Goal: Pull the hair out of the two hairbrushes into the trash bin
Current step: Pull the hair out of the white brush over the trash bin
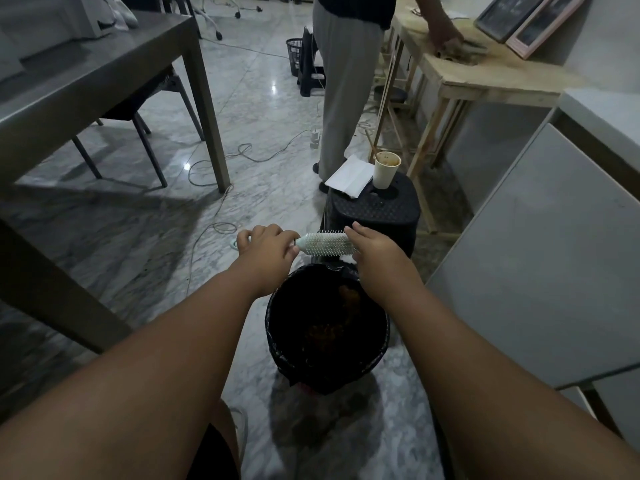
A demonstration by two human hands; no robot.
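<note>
A pale round hairbrush [325, 243] lies level between my hands, just beyond the far rim of the trash bin [273, 327]. My left hand [268, 245] is closed around its handle. My right hand [372, 247] covers the bristled far end, fingers curled on it. The bin is lined with a black bag, and brownish hair [348, 296] lies inside it. Only one hairbrush is in view.
A black stool [377, 209] behind the bin carries a paper cup [385, 169] and a white paper. A person [346, 81] stands beyond it at a wooden table [485, 81]. A grey table [104, 74] and cables are at left, a white cabinet [540, 258] at right.
</note>
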